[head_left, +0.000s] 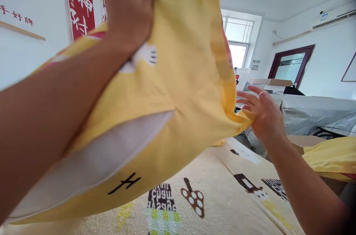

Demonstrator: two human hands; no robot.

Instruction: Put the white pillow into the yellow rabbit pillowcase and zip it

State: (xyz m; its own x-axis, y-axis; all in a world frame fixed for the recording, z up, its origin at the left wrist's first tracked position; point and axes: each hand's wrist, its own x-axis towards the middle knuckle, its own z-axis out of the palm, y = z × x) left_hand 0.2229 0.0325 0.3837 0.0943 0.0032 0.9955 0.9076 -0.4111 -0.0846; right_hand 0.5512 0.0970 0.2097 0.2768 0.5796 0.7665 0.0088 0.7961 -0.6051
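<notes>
A yellow pillowcase with a white pillow inside it is held up in front of me. The pillow shows through a long slit in the case's lower left side. My left hand grips the cloth near the top, its fingers partly hidden in the folds. At the lower right corner is my right hand, with its fingers stretched apart and its palm side against the corner of the case. Below spreads a cream fleece blanket printed with brown and yellow figures.
More yellow cloth lies at the right edge. Behind my right hand are plastic-wrapped goods and a flat cardboard box. A window, a dark-framed door and a red banner are farther back.
</notes>
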